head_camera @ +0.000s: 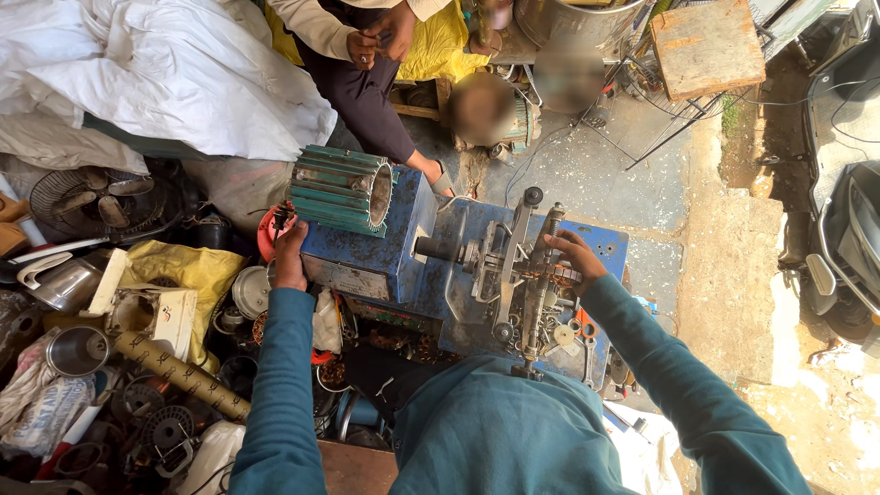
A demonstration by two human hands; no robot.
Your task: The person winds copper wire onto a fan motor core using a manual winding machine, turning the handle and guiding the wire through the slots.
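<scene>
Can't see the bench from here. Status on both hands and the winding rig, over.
Left hand on the blue machine's left edge, below the green ribbed motor housing. Right hand gripping the winding jig. Another person's hand rests at the machine's far side.

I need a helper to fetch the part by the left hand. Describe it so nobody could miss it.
Start at the blue machine in the middle. On its left top corner lies a green ribbed metal cylinder, on its side, hollow end facing right. The left hand sits just below it; nothing else nearby is green and finned.
</scene>
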